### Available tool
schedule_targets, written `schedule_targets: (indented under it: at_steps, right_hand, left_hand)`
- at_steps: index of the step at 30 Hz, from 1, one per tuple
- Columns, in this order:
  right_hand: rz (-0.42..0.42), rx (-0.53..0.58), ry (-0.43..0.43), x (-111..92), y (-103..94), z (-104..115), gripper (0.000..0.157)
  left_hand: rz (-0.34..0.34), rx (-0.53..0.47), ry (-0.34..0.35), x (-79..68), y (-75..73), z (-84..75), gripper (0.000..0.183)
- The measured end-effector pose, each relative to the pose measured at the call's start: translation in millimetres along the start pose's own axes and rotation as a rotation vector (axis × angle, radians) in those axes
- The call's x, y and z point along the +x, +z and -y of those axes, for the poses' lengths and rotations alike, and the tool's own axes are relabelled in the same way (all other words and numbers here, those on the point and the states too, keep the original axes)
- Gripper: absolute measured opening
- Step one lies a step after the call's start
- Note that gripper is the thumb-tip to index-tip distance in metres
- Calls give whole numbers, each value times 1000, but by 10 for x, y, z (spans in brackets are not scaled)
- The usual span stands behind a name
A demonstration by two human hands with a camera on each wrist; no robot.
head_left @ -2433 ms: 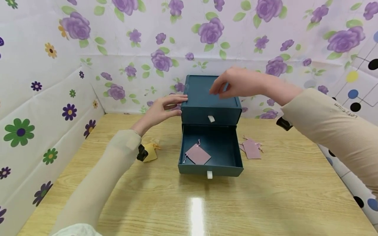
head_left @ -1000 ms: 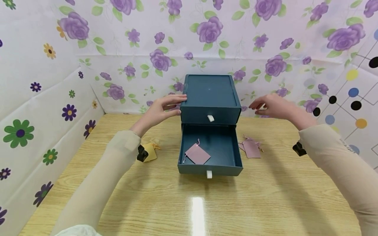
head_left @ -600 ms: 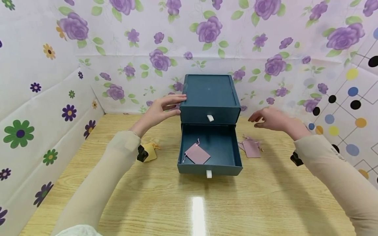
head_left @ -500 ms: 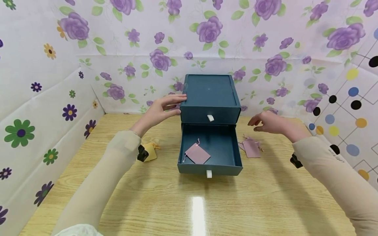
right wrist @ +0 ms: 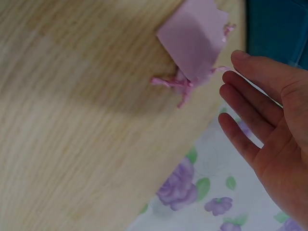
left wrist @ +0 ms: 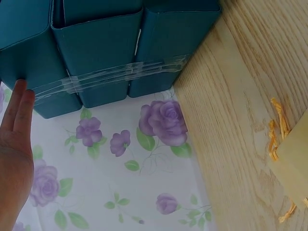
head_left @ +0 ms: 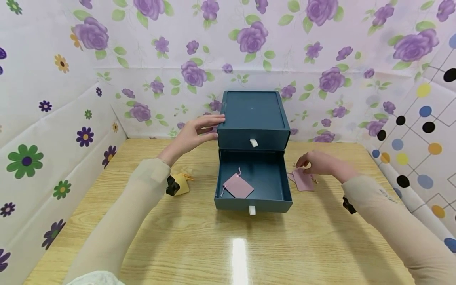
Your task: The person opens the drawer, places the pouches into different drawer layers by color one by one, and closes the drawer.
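Observation:
My left hand (head_left: 192,133) rests its fingertips on the left top edge of a dark blue drawer box (head_left: 253,113); in the left wrist view its straight fingers (left wrist: 21,110) lie against the box's side. The lower drawer (head_left: 268,174) is pulled out, and a pink drawstring pouch (head_left: 239,186) lies flat in its left part. My right hand (head_left: 318,162) hovers over pink drawstring pouches (head_left: 303,181) on the table right of the box. In the right wrist view, its relaxed, spread fingers (right wrist: 248,103) are apart from the pouches (right wrist: 195,38) and hold nothing.
A yellow drawstring pouch (head_left: 182,183) lies on the wooden table (head_left: 199,245) to the left, partly behind the left wrist's black camera (head_left: 172,186). Clear tape (left wrist: 96,82) runs down the box's side. Flowered cloth walls (head_left: 160,95) stand behind and at the sides.
My right hand has moved from above the box out to the right, then down to the pink pouches. My left hand has stayed on the box's edge.

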State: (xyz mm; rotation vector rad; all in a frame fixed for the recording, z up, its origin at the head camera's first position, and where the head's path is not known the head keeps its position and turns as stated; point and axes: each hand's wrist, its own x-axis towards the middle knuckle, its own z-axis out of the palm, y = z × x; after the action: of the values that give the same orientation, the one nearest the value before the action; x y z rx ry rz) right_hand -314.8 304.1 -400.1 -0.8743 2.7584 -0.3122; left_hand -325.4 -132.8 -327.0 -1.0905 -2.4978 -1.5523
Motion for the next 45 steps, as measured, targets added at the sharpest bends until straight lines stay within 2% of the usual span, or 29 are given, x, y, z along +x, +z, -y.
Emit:
schedule_targets:
  at_steps: [8, 17, 24, 31, 38, 45]
  right_hand:
    - [13, -42, 37, 53, 245, -9, 27]
    - [-33, -72, 56, 50, 321, 13, 26]
    - [-85, -81, 4, 38, 326, -74, 19]
    - [-123, -80, -87, 72, 233, -116, 17]
    - [-48, -72, -93, 87, 62, -68, 14]
    - [1, -57, -99, 106, -123, -29, 24]
  left_hand:
    - [10, 30, -5, -52, 9, 40, 47]
    - [14, 38, 9, -42, 0, 49, 47]
    - [17, 19, 20, 2, 5, 24, 47]
    - [9, 6, 9, -16, -17, 17, 46]
    - [9, 14, 14, -2, -26, 17, 47]
    - [12, 4, 22, -7, -29, 20, 47]
